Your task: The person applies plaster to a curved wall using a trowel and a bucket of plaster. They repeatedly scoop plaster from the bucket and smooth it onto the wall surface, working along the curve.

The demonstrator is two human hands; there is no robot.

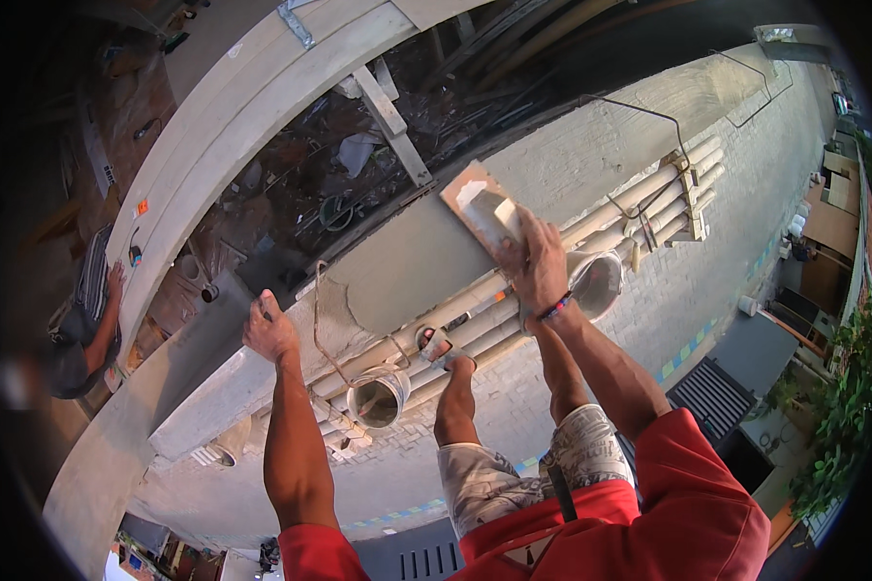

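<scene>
My right hand (538,261) grips a rectangular plastering float (465,192) by its pale block handle, on the wet grey plaster (407,266) of a long concrete ledge. My left hand (271,329), fingers curled, is at the ledge's left end; what it holds, if anything, I cannot make out. Below the ledge run several long pale poles (601,228) lashed in a frame, where my sandalled left foot (441,351) stands. A spattered bucket (376,402) hangs below my hands, and a second one (596,286) is beside my right wrist.
A co-worker in a striped top (92,320) is at a curved pale board (179,145) on the left. Debris (339,155) lies beyond the ledge. Bent rods (678,131) cross the ledge's right part. The paved ground (727,252) is far below, with plants (838,387) at right.
</scene>
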